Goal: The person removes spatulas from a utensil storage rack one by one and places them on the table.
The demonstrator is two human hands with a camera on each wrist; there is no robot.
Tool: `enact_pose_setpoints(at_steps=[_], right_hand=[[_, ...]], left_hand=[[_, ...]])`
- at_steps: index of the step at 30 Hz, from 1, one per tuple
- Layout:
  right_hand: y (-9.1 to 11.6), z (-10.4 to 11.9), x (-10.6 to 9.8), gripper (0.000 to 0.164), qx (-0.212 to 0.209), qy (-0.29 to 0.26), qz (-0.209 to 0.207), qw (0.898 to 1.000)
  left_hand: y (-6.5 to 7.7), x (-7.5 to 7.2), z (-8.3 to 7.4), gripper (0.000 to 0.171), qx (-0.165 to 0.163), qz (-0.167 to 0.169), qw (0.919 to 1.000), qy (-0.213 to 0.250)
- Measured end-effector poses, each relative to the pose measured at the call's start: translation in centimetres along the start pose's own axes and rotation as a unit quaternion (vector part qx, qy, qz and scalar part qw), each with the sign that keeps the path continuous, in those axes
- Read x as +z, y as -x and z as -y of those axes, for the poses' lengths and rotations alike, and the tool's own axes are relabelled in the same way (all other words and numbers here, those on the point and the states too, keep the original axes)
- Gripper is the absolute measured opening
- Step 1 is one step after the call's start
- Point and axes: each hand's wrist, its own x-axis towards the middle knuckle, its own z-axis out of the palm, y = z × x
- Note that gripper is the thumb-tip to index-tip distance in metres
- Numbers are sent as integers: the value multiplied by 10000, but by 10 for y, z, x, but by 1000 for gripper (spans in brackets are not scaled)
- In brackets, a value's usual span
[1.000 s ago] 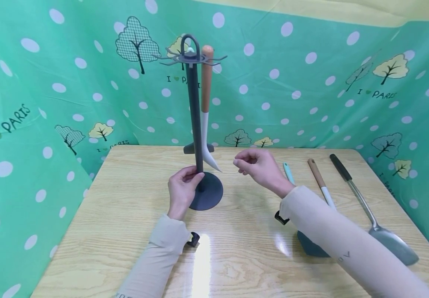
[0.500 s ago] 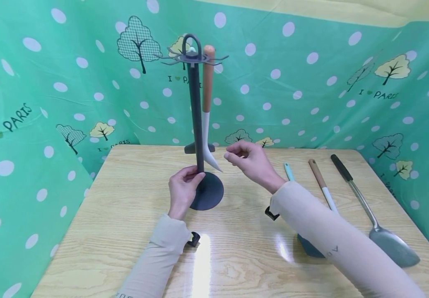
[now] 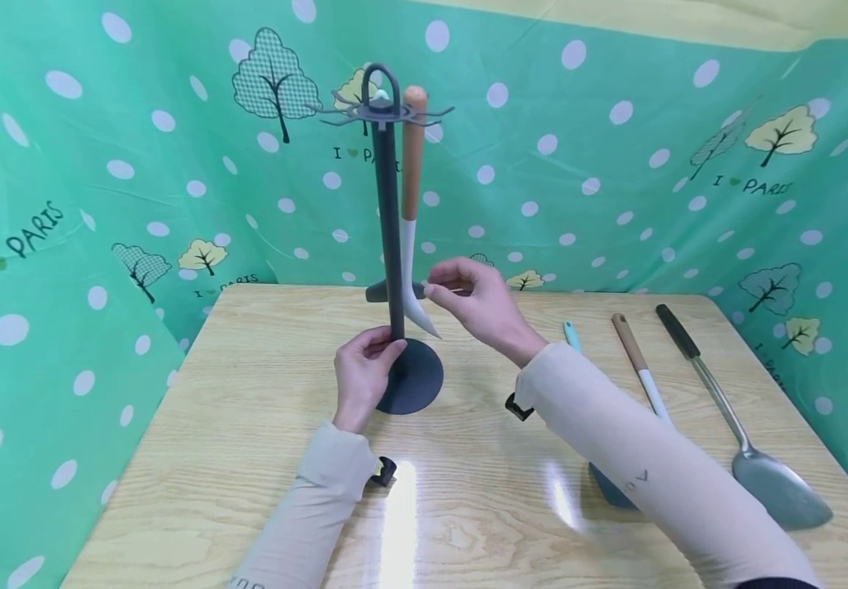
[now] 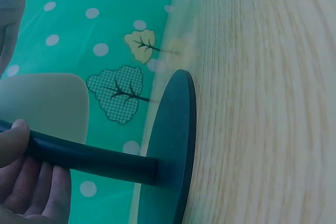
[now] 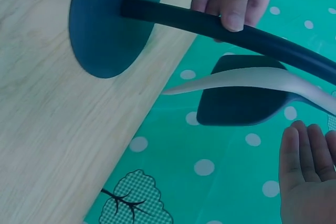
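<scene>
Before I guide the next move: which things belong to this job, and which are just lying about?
Likely in the job:
stand, gripped by the left hand
white-necked utensil, hanging near the right hand
dark spatula, hanging too

Lying on the table, not held (perhaps for later):
teal-handled utensil
wooden-handled utensil
metal turner

We see a black hooked stand [image 3: 389, 225] upright, left of the head view's centre, a brown-handled white utensil [image 3: 412, 164] and a dark spatula [image 5: 236, 106] hanging from it.
</scene>
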Motion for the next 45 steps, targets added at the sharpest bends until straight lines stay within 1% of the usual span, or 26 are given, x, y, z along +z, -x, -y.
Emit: enact_pose_setpoints(at_steps=[4,5,9,11,12,15,18,22,27,34,39,45], right_hand=[[-5,6,4,33,-111,-193,140,9997],[-5,12,5,36,-119,-267,203,9994],[-3,34,10,45,-193,-544,410,9975],[-1,44,11,44,-239,-664,461,9964],[-2,44,13,42,-287,-706,464,9960],[-3,45,16,39,-380,-800,438,9951],[-4,46,18,38,-386,-885,384,9946],[-3,47,19,35,-413,-916,277,9946],[-3,43,19,30,-573,-960,114,9937],[-12,17,21,26,-758,-1188,10,9900],[-9,16,20,24,-769,-1341,47,9880],[-6,18,17,24,-677,-1213,-25,9903]], left_hand=[[0,0,-1,23,67,22,10000,38],[1,-1,-6,23,22,31,10000,33],[0,-1,-6,25,19,45,10000,68],[0,0,-6,25,29,41,9999,102],[-1,1,-2,24,103,32,9998,137],[-1,2,-2,21,186,-5,9997,184],[-2,3,-1,19,258,-33,9994,210],[-2,3,-1,19,275,-53,9994,227],[-2,3,-1,20,272,-79,9994,218],[-2,2,0,20,279,-74,9994,181],[-2,1,0,20,247,-52,9996,153],[-1,0,0,20,233,-27,9997,113]])
